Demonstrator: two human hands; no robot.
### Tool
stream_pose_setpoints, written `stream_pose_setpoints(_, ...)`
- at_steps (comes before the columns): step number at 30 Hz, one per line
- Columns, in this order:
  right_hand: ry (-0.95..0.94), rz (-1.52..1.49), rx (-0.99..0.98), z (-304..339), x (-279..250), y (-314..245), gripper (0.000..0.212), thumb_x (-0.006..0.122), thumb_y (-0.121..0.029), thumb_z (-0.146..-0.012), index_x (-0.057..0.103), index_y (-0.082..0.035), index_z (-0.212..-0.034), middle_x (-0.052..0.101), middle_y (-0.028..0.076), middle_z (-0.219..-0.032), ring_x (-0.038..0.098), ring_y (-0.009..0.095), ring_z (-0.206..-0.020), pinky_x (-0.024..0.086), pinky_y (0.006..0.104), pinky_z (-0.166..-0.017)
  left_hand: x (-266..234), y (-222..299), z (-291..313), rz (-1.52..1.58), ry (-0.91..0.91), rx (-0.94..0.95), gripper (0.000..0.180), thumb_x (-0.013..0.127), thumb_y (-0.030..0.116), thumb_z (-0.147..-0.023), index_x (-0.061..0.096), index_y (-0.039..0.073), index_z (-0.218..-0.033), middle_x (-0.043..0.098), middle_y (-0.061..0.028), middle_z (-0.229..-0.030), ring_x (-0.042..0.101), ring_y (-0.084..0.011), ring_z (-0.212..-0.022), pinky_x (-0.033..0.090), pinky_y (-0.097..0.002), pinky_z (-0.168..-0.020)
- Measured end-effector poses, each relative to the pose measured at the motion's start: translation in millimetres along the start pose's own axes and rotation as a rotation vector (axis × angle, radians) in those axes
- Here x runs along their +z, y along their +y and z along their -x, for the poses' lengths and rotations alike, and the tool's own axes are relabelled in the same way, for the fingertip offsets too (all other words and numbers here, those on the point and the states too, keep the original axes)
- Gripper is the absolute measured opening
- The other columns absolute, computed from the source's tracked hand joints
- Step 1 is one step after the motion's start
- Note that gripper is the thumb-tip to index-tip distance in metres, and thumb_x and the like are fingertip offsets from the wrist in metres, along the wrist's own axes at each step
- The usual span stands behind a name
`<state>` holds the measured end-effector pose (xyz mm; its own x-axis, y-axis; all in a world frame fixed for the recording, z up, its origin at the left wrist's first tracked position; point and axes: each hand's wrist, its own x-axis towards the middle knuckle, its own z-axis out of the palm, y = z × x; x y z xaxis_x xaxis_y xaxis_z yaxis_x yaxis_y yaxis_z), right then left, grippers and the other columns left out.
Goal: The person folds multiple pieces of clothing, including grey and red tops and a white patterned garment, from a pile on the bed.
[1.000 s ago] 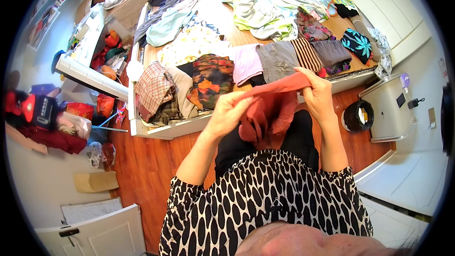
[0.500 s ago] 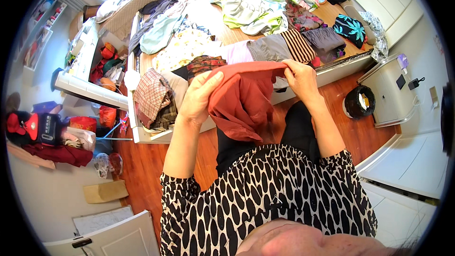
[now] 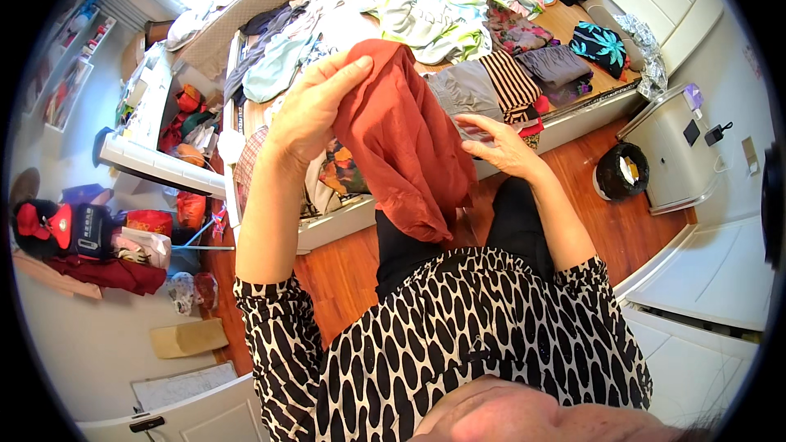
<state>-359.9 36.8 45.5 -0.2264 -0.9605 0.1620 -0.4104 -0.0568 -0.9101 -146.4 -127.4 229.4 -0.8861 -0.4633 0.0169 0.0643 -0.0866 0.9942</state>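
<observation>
Head view. Item: one red cloth garment (image 3: 405,139), hanging in front of the person, above the knees and partly covering the near edge of the bed platform (image 3: 577,121). Left hand (image 3: 315,102): pinching the garment's upper corner between thumb and fingers, seemingly so that the fabric is falling freely. Right hand (image 3: 503,147): hovering just beside the garment's right edge, fingers parted from the thumb, gripping nothing visible; whether a fingertip is touching fabric, one cannot tell. Behind the garment: grey shorts (image 3: 467,90) and a striped garment (image 3: 509,86), lying side by side near the platform's front, presumably for easy reach. Farther back: rumpled pale clothes (image 3: 417,12), sprawling loosely, apparently being kept apart from the neater row. Right, on the floor: a black-lined bin (image 3: 622,172), standing clear of the legs.
</observation>
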Motion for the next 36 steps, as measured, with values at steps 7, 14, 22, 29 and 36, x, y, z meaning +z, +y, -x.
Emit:
stream_pose_setpoints(7, -0.011, -0.252, -0.073, -40.7, 16.3, 15.0, 0.068, 0.061, -0.044, -0.088, 0.039, -0.008, -0.141, 0.046, 0.011, -0.139, 0.044, 0.024, -0.128, 0.037, 0.0367, -0.102, -12.1, 27.4, -0.7, -0.092, -0.104, -0.019, 0.027, 0.056, 0.015, -0.094, 0.060, -0.001, -0.116, 0.066, -0.0057, -0.109, 0.062, -0.0102, -0.096, 0.048, -0.0238, -0.086)
stream_pose_setpoints(14, -0.179, -0.568, 0.037, -79.2, 34.4, 30.3, 0.052, 0.035, -0.040, -0.101, 0.050, 0.000, -0.131, 0.055, 0.009, -0.128, 0.050, 0.017, -0.116, 0.038, 0.0307, -0.100, -29.5, 30.6, -4.9, -0.110, -0.085, -0.019, 0.023, 0.059, 0.016, -0.091, 0.064, 0.002, -0.109, 0.068, -0.0044, -0.100, 0.063, -0.0085, -0.086, 0.050, -0.0216, -0.079)
stream_pose_setpoints(22, -0.162, -0.587, -0.018, -44.4, 32.2, 34.5, 0.035, 0.063, -0.027, -0.090, 0.064, 0.002, -0.110, 0.066, 0.002, -0.096, 0.058, 0.009, -0.088, 0.047, 0.0258, -0.080, -39.1, 33.2, -3.3, -0.036, 0.012, -0.014, 0.023, 0.053, 0.014, -0.094, 0.062, 0.000, -0.110, 0.067, -0.0055, -0.102, 0.063, -0.0106, -0.089, 0.050, -0.0242, -0.081)
stream_pose_setpoints(29, 0.037, -0.523, 0.097, -13.1, 13.3, 44.4, 0.020, 0.069, -0.017, -0.086, 0.068, 0.000, -0.097, 0.066, -0.001, -0.086, 0.058, 0.006, -0.078, 0.046, 0.0228, -0.072, -45.9, 29.4, -12.3, -0.036, 0.136, 0.035, 0.021, 0.057, 0.016, -0.093, 0.065, 0.002, -0.107, 0.068, -0.0054, -0.099, 0.064, -0.0102, -0.084, 0.052, -0.0236, -0.076)
stream_pose_setpoints(36, 0.026, -0.220, 0.113, -6.5, 18.0, 49.8, 0.016, 0.064, -0.017, -0.088, 0.065, 0.000, -0.090, 0.059, -0.003, -0.078, 0.049, 0.004, -0.070, 0.043, 0.0233, -0.065, -45.7, 34.8, -15.3, -0.034, 0.198, 0.055, 0.026, 0.056, 0.018, -0.094, 0.061, 0.001, -0.113, 0.067, -0.0065, -0.104, 0.063, -0.0117, -0.089, 0.052, -0.0250, -0.080)
